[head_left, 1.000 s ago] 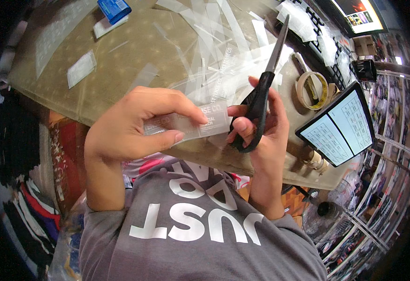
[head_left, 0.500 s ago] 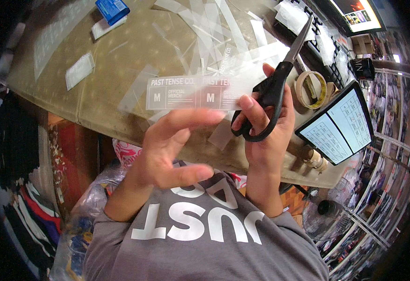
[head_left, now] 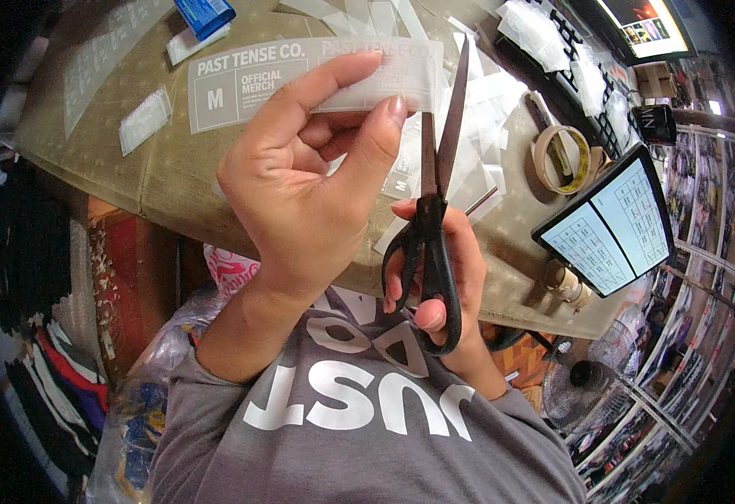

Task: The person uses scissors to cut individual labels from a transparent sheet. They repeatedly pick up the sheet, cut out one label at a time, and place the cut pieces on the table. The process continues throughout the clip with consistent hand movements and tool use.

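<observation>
A translucent film strip (head_left: 250, 92) printed with white labels is pinched near its right part between the thumb and fingers of my left hand (head_left: 300, 181). Black-handled scissors (head_left: 431, 227) sit in my right hand (head_left: 465, 273), fingers through the loops and tips pointing away from me. Their blades are spread apart at the strip's right end; one blade passes behind the film, the other stands just right of its edge. Under both hands, more cut film pieces (head_left: 476, 168) lie on the table (head_left: 183, 168).
At the right are a tape roll (head_left: 559, 160), a tablet (head_left: 606, 223) showing a table, and a black rack (head_left: 590, 80) with white pieces on it. A monitor (head_left: 640, 29) stands at the back right. A blue packet (head_left: 204, 17) and a small clear packet (head_left: 145, 122) lie left.
My left hand has closed on the film strip and raised it away from my right hand. The scissors have turned more upright, lowered, and their blades have opened at the strip's end.
</observation>
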